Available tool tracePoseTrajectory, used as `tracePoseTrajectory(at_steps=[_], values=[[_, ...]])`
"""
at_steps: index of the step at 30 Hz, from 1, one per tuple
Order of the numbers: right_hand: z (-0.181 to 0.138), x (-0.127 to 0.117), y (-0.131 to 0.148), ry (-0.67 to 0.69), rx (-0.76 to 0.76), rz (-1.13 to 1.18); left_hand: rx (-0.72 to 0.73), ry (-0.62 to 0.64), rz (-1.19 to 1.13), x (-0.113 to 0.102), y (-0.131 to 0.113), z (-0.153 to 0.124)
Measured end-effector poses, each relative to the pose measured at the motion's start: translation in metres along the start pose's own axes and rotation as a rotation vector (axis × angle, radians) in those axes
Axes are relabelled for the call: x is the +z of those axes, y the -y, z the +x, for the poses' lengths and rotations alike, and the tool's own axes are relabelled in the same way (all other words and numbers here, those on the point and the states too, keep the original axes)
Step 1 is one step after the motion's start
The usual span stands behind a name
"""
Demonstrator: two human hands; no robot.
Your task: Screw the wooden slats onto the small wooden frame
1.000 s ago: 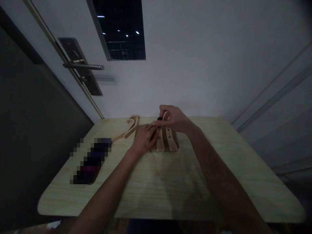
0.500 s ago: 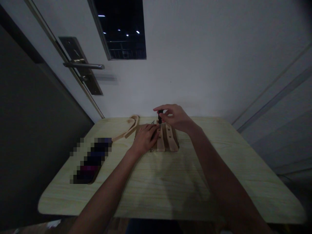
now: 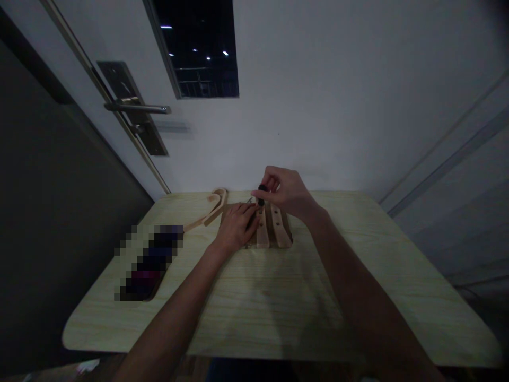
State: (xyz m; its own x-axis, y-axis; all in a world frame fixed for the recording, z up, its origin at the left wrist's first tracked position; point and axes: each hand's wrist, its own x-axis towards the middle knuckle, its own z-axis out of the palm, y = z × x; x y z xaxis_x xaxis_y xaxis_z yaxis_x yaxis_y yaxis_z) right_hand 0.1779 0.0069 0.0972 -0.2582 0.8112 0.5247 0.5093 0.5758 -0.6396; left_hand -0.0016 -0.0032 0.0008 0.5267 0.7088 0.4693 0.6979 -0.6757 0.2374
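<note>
A small wooden assembly of parallel slats point(image 3: 274, 229) with holes lies at the far middle of a pale wooden table point(image 3: 278, 302). My left hand point(image 3: 235, 225) lies flat on its left part, fingers stretched over the wood. My right hand point(image 3: 287, 192) hovers just above the slats' far end, its fingers pinched round a small black tool point(image 3: 261, 194) that stands upright over a slat. The tool's tip is hidden by my fingers.
Loose curved wooden pieces point(image 3: 212, 206) lie left of the assembly. A dark blurred-out object point(image 3: 149, 262) sits on the table's left side. Behind stand a white wall, a door with a metal handle point(image 3: 137, 108) and a dark window pane point(image 3: 199, 48).
My right hand has shifted its grip on the black tool, fingers curling in after being spread half a second ago. The left hand has stayed on the wood.
</note>
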Motion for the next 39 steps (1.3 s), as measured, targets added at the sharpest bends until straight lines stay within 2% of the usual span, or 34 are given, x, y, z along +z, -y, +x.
tracePoseTrajectory(at_steps=[7, 13, 21, 26, 33, 39], values=[[-0.001, 0.001, 0.0, 0.012, 0.008, 0.042, -0.004, 0.001, -0.015, 0.0, 0.0, 0.0], [0.001, -0.002, -0.001, 0.145, -0.089, 0.08, -0.002, -0.004, -0.017, 0.001, 0.001, 0.0], [-0.001, -0.011, 0.001, 0.246, -0.009, 0.062, 0.004, -0.006, -0.014, 0.0, 0.001, -0.001], [0.0, -0.01, 0.001, 0.21, 0.008, 0.049, 0.01, -0.014, -0.003, 0.001, 0.002, -0.001], [0.0, -0.006, 0.002, 0.095, 0.027, -0.068, -0.014, -0.012, -0.012, 0.0, 0.0, 0.0], [-0.001, -0.002, 0.002, 0.057, 0.018, -0.029, -0.009, -0.012, -0.015, -0.001, 0.0, 0.0]])
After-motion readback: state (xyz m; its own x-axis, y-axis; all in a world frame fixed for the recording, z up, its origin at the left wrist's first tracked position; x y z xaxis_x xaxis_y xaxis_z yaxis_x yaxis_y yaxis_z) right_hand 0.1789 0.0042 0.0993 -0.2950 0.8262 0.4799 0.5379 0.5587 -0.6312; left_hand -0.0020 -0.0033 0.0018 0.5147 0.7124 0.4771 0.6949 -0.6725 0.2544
